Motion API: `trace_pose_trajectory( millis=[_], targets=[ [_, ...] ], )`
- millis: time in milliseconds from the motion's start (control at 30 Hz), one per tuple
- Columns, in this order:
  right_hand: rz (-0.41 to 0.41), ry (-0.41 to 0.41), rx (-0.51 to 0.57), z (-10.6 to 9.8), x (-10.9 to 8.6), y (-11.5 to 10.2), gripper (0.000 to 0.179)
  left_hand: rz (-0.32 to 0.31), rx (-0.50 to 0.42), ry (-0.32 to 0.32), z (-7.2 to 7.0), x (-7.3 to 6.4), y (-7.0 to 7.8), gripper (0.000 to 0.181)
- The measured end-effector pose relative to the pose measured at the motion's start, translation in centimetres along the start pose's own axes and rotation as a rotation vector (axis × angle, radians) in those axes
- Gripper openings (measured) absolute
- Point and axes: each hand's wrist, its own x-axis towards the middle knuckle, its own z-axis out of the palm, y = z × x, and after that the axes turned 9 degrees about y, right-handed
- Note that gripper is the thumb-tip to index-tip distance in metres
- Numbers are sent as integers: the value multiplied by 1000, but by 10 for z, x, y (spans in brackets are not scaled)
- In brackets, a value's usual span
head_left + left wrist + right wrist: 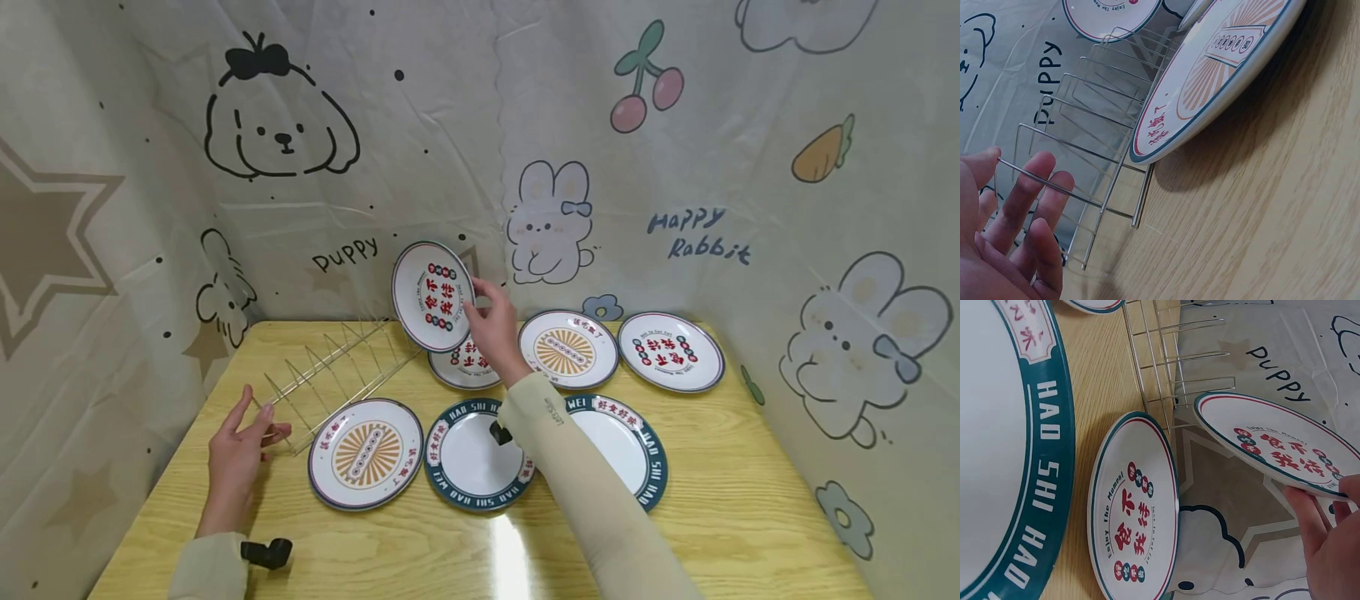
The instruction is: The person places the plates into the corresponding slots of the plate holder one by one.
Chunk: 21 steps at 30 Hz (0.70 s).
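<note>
My right hand grips a white plate by its right edge, raised and tilted near the far end of the wire plate rack. Red characters and small colored dots mark that plate, and its rim is dark. In the right wrist view, fingers lie under the plate's edge. My left hand holds the near end of the rack; the left wrist view shows the thumb and fingers around its end wire. No plate stands in the rack's slots. A similar plate lies below the raised one.
A sunburst plate lies beside the rack, overlapping its side. Two green-rimmed plates lie in the front row, one partly behind my right sleeve. Another sunburst plate and a red-lettered plate lie at back right, before a printed curtain.
</note>
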Motion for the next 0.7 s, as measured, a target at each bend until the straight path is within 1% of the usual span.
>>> trace_pose_trajectory(
  millis=[200, 367, 433, 533, 700],
  targets=[
    [46, -29, 50, -2, 1, 5, 47, 21, -8, -8, 2, 1, 0, 65],
    [68, -61, 121, -4, 1, 10, 48, 31, -14, -15, 3, 3, 0, 65],
    [75, -80, 155, -4, 1, 12, 48, 21, -16, -12, 3, 2, -1, 65],
    [92, -116, 177, -3, -1, 12, 47, 4, -19, -7, 1, 2, -1, 64],
    [118, -161, 163, -1, -4, 12, 49, -24, -69, -8, 0, 3, 0, 64]
  ],
)
